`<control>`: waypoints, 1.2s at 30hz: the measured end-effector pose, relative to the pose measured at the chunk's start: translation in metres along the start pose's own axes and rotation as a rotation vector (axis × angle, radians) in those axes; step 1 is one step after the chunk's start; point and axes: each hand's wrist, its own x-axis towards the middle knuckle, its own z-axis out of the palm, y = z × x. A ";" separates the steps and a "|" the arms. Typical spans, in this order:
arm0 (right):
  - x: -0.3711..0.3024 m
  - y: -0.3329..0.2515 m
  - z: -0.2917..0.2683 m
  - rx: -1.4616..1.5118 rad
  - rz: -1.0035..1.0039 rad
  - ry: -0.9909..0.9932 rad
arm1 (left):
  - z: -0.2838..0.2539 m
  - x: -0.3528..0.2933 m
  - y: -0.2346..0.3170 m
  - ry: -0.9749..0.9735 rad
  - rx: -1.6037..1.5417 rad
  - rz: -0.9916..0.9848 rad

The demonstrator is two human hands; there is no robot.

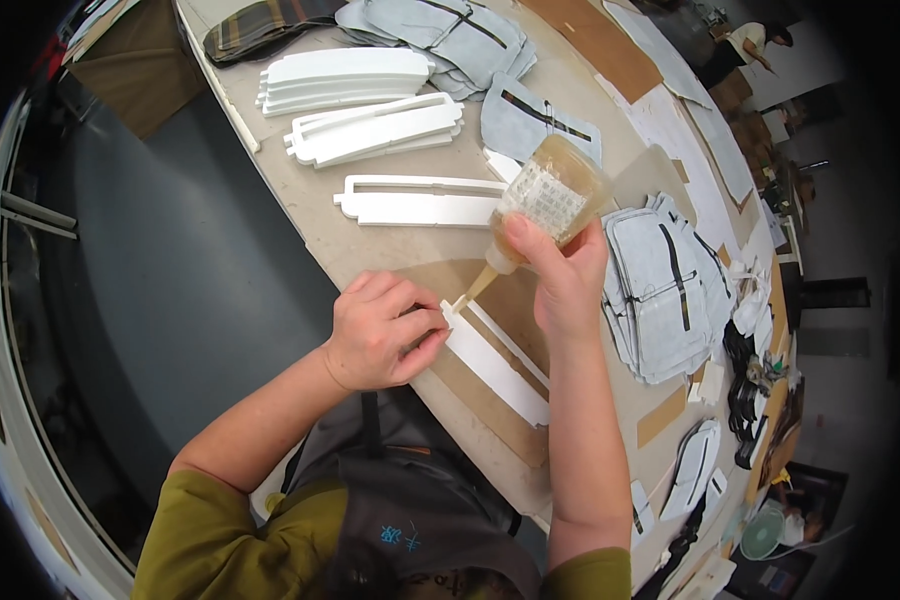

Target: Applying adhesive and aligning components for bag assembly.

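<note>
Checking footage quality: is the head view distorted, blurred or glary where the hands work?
Head view: table edge bows from fisheye distortion, corners go black; left hand, right hand and glue bottle are sharp, evenly lit, without glare.

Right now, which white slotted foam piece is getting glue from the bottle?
The white slotted foam strip pinned under the left hand, at the amber glue bottle nozzle; the other pieces lie untouched farther up.

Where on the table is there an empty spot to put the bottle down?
Bare table lies between the single white piece and the left hand. Another patch sits right of the bottle, before the grey panels. The far end, with white stacks, is crowded.
</note>
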 end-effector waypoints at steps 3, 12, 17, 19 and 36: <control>0.001 -0.001 0.004 0.043 0.000 0.025 | 0.000 0.001 0.000 -0.013 0.004 0.002; -0.007 -0.009 -0.014 -0.070 0.048 0.011 | -0.002 0.000 0.001 -0.033 0.015 -0.003; -0.014 -0.013 -0.025 -0.113 0.089 -0.017 | -0.003 0.001 0.001 -0.055 0.019 -0.014; -0.015 -0.014 -0.029 -0.116 0.094 -0.018 | -0.003 0.002 0.001 -0.061 0.027 -0.013; -0.045 -0.026 -0.075 -0.215 0.187 -0.016 | -0.004 0.006 0.006 -0.103 0.040 -0.029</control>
